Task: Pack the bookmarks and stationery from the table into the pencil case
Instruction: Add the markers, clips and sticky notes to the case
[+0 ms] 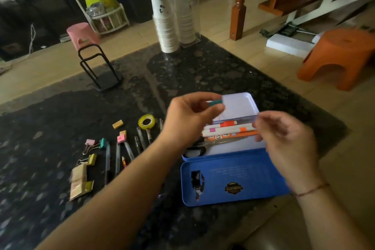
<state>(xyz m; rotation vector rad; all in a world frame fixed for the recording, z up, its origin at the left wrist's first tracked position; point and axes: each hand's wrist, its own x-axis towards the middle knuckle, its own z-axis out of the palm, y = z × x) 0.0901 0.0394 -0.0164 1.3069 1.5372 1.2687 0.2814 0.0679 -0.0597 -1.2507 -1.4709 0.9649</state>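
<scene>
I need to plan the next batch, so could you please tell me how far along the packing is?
Partly done. The open blue pencil case already holds scissors and several flagged pens. In hand: the left hand pinches a small teal piece above the case, and the right hand touches the tray's edge. Left on the table: binder clips, pens, erasers, a tape roll.

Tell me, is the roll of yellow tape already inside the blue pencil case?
No, the yellow tape roll lies on the dark table, left of the open pencil case.

Bare forearms; thin red string bracelet (312, 190) on right wrist.
</scene>
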